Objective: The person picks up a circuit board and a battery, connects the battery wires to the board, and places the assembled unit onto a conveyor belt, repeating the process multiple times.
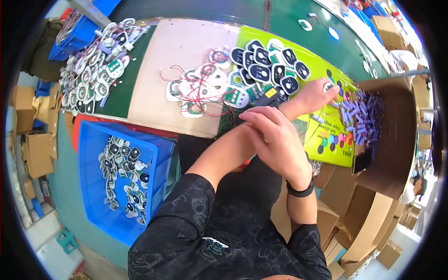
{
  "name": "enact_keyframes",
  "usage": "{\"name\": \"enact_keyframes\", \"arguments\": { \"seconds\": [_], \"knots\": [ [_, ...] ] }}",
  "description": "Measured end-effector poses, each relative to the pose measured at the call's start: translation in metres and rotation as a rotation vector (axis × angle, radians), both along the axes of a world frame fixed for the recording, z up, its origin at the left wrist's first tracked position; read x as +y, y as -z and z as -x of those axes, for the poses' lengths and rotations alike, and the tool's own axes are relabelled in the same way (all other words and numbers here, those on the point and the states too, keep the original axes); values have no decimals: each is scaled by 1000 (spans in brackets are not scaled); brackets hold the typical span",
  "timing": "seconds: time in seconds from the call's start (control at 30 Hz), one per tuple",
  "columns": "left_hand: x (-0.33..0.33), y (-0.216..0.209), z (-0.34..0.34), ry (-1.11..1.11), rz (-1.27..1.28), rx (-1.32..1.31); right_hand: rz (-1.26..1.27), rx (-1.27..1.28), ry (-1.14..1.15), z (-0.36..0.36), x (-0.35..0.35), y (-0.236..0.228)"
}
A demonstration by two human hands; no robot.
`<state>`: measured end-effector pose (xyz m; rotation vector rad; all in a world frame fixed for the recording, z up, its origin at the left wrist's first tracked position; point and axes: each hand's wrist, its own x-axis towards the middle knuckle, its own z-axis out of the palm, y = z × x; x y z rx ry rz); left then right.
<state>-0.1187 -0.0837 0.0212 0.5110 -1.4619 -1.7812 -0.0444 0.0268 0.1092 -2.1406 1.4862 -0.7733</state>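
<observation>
My left arm reaches across to the right, and my left hand (313, 97) is closed over the yellow-green sheet (329, 149). A small white-and-green piece (328, 87) shows at its fingertips. My right hand (275, 140), with a dark band at the wrist, lies across my left forearm with its fingers stretched out, holding nothing. Just beyond the arms is a pile of black-faced oval parts (259, 72). White parts with red wires (203, 86) lie left of it. Beside my left wrist is a black object with a yellow label (268, 97), partly hidden.
Purple cylindrical pieces (359, 116) fill part of a cardboard box (396, 135) at right. A blue bin (161, 163) of oval parts stands at lower left. More wired white parts (95, 74) are heaped at far left, beside a beige board (154, 88).
</observation>
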Motion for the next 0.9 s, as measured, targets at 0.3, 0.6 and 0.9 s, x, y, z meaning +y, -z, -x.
{"name": "enact_keyframes", "arguments": {
  "seconds": [0.3,0.6,0.9],
  "knots": [
    [1,2,-1,31,-42,-15,134,48,-103,-60,-40,1],
    [-2,6,17,-72,39,-115,200,475,156,-17,-130,20],
    [-8,8,6,-74,-23,-132,47,611,145,-34,-181,50]
  ]
}}
